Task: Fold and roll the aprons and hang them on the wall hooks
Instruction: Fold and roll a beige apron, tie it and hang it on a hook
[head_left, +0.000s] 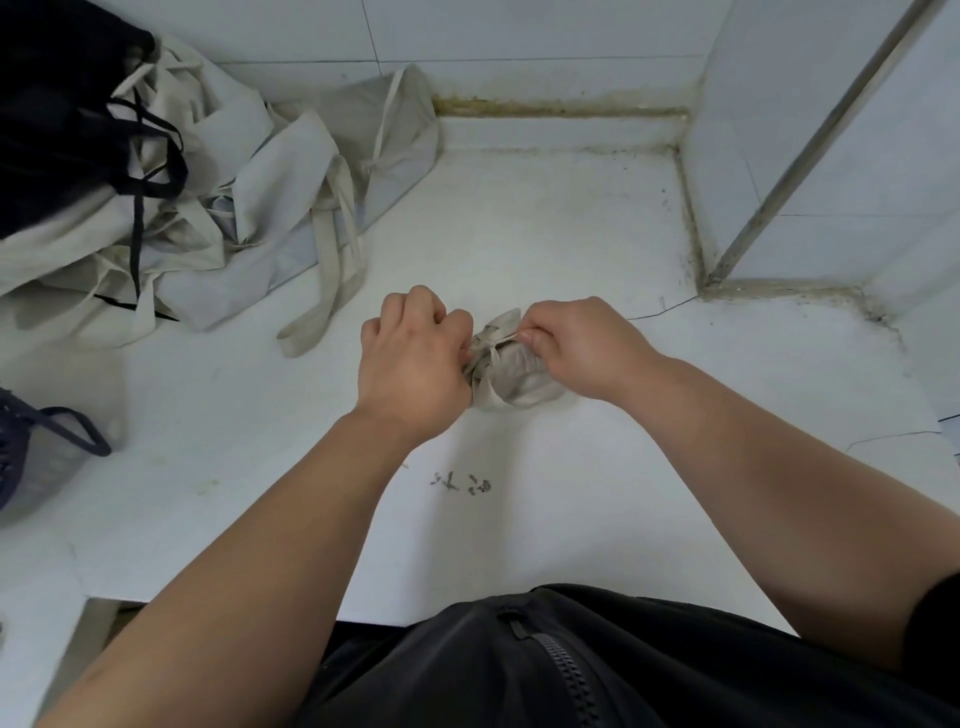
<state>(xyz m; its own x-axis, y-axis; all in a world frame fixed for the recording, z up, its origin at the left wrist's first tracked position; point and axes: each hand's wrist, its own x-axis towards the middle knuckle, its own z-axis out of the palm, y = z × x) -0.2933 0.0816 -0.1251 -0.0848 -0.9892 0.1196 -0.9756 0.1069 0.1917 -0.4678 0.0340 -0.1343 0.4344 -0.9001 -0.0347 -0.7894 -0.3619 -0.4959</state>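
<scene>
A beige apron rolled into a tight bundle (511, 382) lies on the white counter (545, 234) in the middle of the view. Its straps cross over the top of the roll. My left hand (413, 358) is curled at the bundle's left end and pinches a strap. My right hand (574, 340) pinches the other strap end at the bundle's upper right. Both hands hide part of the roll. No wall hooks are in view.
A heap of loose beige aprons (218, 208) with long straps fills the counter's back left, with a black apron (57, 119) on top. A dark mesh basket (31, 447) sits at the left edge. Tiled walls close the back and right.
</scene>
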